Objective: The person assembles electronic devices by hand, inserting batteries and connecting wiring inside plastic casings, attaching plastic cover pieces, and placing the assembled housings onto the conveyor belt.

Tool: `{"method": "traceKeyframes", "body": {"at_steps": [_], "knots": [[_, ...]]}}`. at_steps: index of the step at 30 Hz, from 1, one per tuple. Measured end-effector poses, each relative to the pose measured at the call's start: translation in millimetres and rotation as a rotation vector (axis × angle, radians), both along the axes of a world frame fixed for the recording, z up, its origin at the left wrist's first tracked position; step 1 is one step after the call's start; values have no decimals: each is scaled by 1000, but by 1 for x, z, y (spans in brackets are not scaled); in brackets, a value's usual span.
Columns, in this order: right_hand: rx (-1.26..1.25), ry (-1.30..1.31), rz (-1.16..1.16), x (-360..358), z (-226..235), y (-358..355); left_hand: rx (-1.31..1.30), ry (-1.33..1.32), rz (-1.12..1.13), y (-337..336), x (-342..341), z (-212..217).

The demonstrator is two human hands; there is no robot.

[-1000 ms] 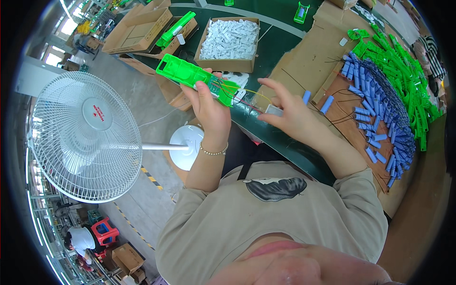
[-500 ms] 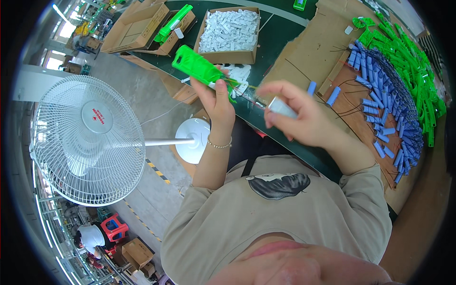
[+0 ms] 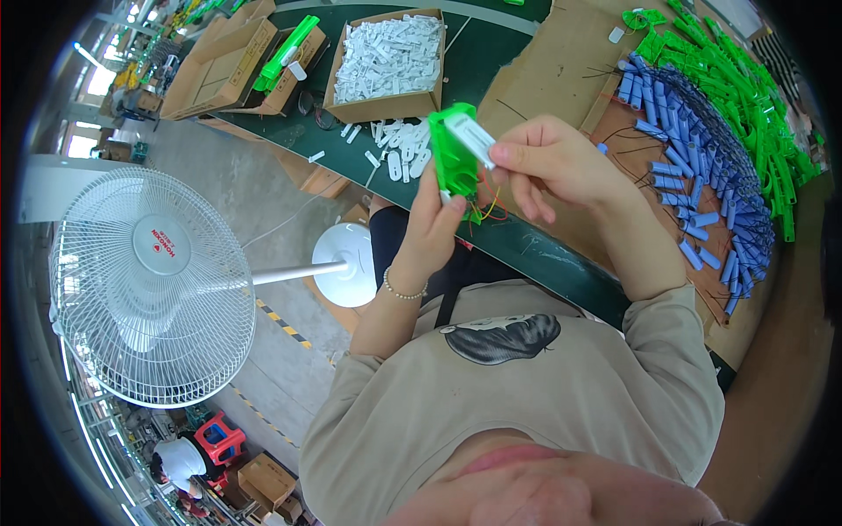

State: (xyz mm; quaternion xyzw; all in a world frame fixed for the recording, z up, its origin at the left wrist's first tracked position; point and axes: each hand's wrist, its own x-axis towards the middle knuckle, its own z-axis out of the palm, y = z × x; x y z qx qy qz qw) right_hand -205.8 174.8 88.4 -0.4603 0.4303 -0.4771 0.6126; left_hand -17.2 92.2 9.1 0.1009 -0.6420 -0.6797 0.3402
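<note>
My left hand grips the lower end of a bright green plastic housing, held upright over the table's near edge. Thin red and yellow wires stick out of the housing's lower end. Between the thumb and fingers of my right hand is a white rectangular piece. It lies tilted against the housing's upper part; whether it is seated inside, I cannot tell. Small flat white plastic parts are scattered just left of the housing.
Beyond my hands stands a cardboard box of white parts. An open carton is at the far left. Blue wired cylinders and green housings pile up on the right. A fan stands left.
The green housing has swung from slanting left to upright and moved right. My right hand has brought the white piece up against it. The whole view has shifted slightly.
</note>
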Motion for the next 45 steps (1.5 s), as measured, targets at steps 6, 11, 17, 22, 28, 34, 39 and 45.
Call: {"method": "traceKeyframes", "body": {"at_steps": [6,11,17,22,28,34,39,45], "knots": [[-67,-51,-146,-2,-11,-6,-453,-222,0,1,-1,-1],[-447,828,-624,1,-14,-12,-345,-174,-43,7,-4,-10],[-359,611,-364,7,-7,-9,-21,14,214,16,-16,2],[-321,201,-219,4,-9,-8,-926,-18,441,-10,1,2],[-199,100,-48,11,-9,-7,363,159,-187,-1,-2,19],[-261,282,-359,18,-5,-9,267,-66,-11,5,0,10],[-354,296,-504,23,-19,-14,-295,-168,149,14,-3,10],[-279,571,-338,33,-21,-2,-281,-132,258,11,-7,3]]}}
